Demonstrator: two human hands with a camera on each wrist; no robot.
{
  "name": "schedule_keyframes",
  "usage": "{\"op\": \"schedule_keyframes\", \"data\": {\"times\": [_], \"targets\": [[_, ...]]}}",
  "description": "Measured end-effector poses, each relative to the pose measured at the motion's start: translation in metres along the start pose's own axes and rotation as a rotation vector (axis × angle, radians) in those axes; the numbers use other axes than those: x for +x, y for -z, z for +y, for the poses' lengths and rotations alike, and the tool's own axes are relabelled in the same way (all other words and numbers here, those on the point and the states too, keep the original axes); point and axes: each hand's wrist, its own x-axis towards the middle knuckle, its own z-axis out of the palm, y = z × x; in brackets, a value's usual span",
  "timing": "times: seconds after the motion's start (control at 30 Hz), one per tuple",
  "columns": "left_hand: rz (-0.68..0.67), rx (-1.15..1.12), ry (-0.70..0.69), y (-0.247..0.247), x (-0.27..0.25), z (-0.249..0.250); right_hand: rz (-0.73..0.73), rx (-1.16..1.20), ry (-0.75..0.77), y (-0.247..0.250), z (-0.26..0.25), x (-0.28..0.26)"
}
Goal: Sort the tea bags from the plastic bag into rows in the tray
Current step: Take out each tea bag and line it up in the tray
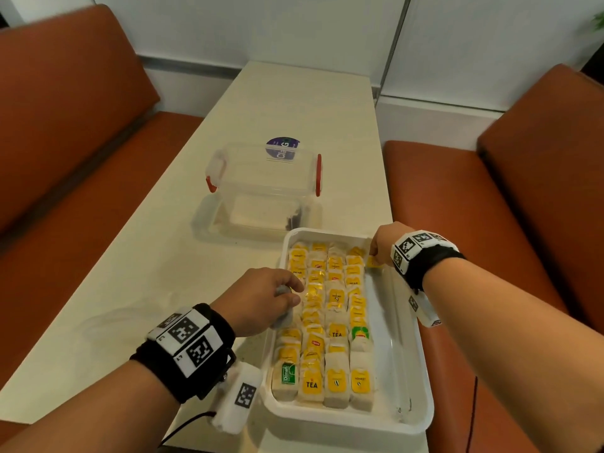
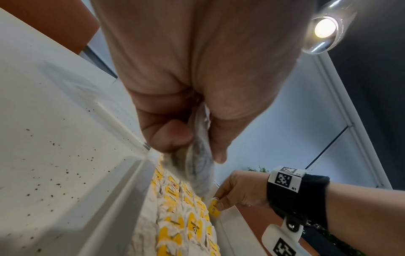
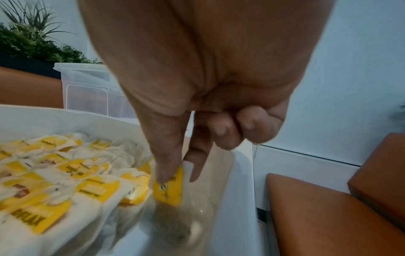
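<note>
A white tray (image 1: 411, 371) at the table's near right holds several rows of tea bags (image 1: 333, 322) with yellow tags. Its right strip is bare. My right hand (image 1: 380, 248) is at the tray's far right corner and pinches a yellow-tagged tea bag (image 3: 170, 188) between thumb and forefinger, just above the tray floor. My left hand (image 1: 261, 300) hovers over the tray's left rim and grips a crumpled clear plastic bag (image 2: 198, 164). What the bag holds is hidden.
A clear plastic box (image 1: 264, 178) with red clips stands on its lid just beyond the tray. Tea crumbs (image 2: 50, 173) speckle the cream table (image 1: 137, 273). Orange bench seats (image 1: 457, 223) flank the table on both sides, and a white wall closes the far end.
</note>
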Motion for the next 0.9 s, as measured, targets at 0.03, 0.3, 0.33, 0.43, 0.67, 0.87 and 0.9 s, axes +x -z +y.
{"op": "schedule_keyframes", "data": {"times": [0.03, 0.3, 0.33, 0.43, 0.67, 0.87, 0.9], "targets": [[0.001, -0.002, -0.001, 0.000, 0.000, 0.000, 0.014, -0.003, -0.008, -0.001, -0.001, 0.001], [0.010, -0.012, -0.004, 0.001, 0.000, -0.003, 0.154, -0.079, -0.059, 0.002, -0.012, -0.005], [0.010, -0.014, -0.007, 0.000, -0.001, -0.003, 0.170, -0.095, -0.065, 0.003, -0.014, -0.006], [0.014, -0.016, -0.017, 0.000, -0.002, -0.004, 0.219, -0.100, -0.085, 0.007, -0.014, -0.013], [0.099, -0.329, -0.045, 0.007, -0.003, -0.007, 0.332, 0.171, -0.013, 0.030, -0.020, -0.055], [0.167, -0.678, -0.052, 0.011, -0.007, -0.003, 0.239, 0.533, 0.396, 0.022, -0.058, -0.112], [0.171, -0.720, -0.051, 0.011, -0.008, -0.001, 0.184, 0.594, 0.439, 0.018, -0.064, -0.118]]}}
